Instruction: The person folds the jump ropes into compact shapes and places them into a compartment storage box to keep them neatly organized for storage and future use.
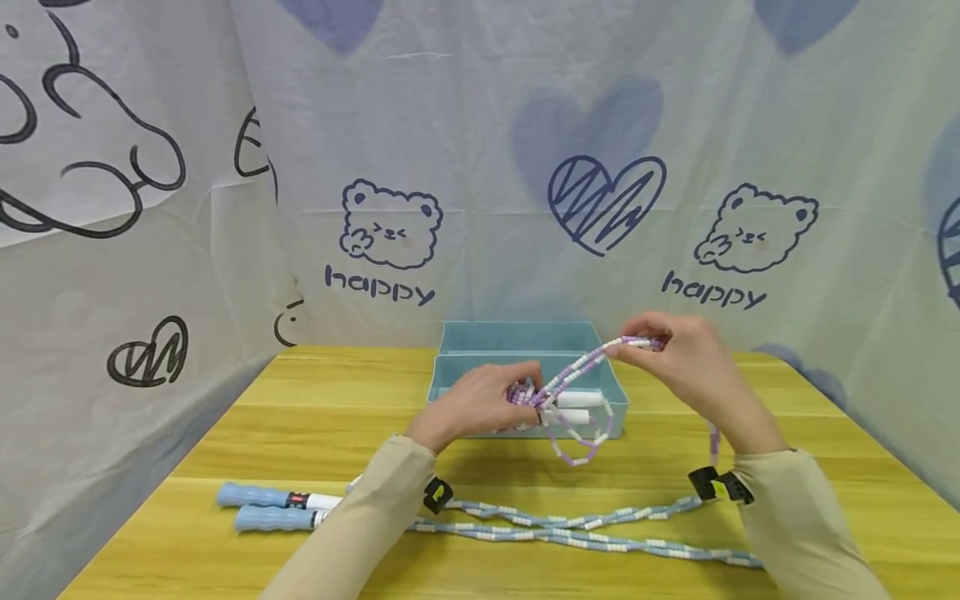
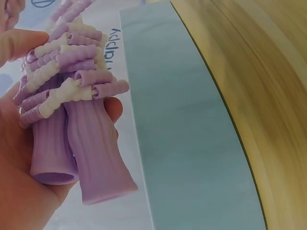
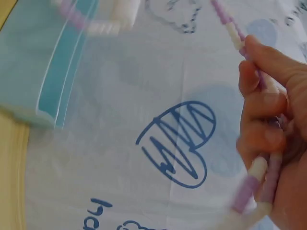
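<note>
A purple and white beaded jump rope (image 1: 573, 372) stretches between the two hands, in front of the blue box. The left hand (image 1: 487, 400) grips its two handles (image 2: 96, 139), purple with white ends (image 1: 577, 399), and beaded cord is wound around them. A loop of cord hangs below the white ends. Up and to the right, the right hand (image 1: 678, 354) pinches doubled cord between thumb and forefinger, its other fingers curled around it. In the right wrist view more cord (image 3: 247, 191) hangs below that palm.
A light blue box (image 1: 525, 337) stands at the table's back. Nearer, a blue and white beaded jump rope (image 1: 517, 533) lies across the wooden table (image 1: 300, 433), its blue handles (image 1: 277, 518) at left. A printed cloth (image 1: 480, 150) hangs behind.
</note>
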A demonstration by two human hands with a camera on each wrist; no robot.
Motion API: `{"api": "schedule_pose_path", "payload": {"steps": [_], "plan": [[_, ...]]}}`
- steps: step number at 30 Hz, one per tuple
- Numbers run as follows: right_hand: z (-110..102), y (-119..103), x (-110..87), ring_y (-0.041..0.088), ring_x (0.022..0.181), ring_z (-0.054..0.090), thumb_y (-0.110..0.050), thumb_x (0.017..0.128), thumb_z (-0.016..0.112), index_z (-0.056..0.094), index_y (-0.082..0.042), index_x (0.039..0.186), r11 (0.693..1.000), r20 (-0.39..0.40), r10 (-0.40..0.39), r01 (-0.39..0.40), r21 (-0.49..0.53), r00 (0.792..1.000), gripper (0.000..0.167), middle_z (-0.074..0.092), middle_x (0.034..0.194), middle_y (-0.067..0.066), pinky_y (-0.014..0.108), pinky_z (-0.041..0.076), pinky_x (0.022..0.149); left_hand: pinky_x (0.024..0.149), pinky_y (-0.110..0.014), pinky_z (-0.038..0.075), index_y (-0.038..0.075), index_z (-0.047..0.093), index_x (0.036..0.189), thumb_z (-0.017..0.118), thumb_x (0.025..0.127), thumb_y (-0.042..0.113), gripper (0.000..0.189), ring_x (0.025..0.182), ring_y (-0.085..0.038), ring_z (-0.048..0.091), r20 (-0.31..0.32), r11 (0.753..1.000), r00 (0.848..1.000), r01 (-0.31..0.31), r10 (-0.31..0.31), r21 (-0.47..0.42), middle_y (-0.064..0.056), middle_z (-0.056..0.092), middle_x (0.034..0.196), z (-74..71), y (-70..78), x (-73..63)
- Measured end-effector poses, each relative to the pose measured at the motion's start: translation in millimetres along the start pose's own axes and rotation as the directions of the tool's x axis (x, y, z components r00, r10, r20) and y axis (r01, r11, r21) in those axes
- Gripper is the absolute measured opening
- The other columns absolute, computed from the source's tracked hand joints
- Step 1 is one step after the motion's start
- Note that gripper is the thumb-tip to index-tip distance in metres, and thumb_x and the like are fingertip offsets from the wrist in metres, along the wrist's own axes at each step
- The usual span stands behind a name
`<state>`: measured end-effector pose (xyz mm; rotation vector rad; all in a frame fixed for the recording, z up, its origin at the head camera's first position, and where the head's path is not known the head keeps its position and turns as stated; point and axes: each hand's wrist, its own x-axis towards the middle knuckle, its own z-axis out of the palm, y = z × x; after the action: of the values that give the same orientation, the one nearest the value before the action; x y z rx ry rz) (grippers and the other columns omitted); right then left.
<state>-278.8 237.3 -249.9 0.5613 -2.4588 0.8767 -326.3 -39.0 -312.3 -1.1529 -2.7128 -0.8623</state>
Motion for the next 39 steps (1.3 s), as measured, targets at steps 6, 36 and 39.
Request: {"api": "schedule_pose_path", "payload": {"steps": [6,36,39], "plan": [[3.3,9.3,-0.3,0.018,0.062,0.047,-0.04,0.084,0.077,0.068,-0.014,0.084,0.984,-0.012,-0.036,0.033,-0.174,0.999,0.028,0.06,0.071,-0.003,0.031,0.04,0.054,0.053,-0.031,0.046,0.037,0.058,0.101,0.066,0.081,0.035,0.021,0.06,-0.012,0.057,0.016,0.999,0.999,0.036,-0.037,0.008,0.007,0.06,0.079,-2.0,-4.3,-0.3],[20.5,49.3,-0.7,0.015,0.045,0.032,-0.08,0.078,0.054,0.039,-0.015,0.057,0.888,-0.058,0.313,-0.314,-0.337,0.948,0.07,0.033,0.051,-0.002,0.028,0.025,0.041,0.073,-0.034,0.052,0.061,0.036,0.141,0.068,0.092,0.024,0.069,0.087,-0.013,0.059,0.277,0.983,0.959,-0.007,0.059,-0.185,0.007,0.058,0.125,-2.6,5.7,-3.2],[21.0,51.6,-0.7,0.016,0.047,0.036,-0.079,0.079,0.056,0.051,-0.012,0.06,0.889,-0.035,0.331,-0.324,-0.324,0.943,0.069,0.036,0.053,-0.001,0.029,0.026,0.043,0.076,-0.032,0.051,0.057,0.042,0.14,0.067,0.093,0.023,0.064,0.095,-0.012,0.057,0.296,0.982,0.952,-0.016,0.073,-0.19,0.011,0.05,0.14,-1.3,5.6,-3.8]]}}
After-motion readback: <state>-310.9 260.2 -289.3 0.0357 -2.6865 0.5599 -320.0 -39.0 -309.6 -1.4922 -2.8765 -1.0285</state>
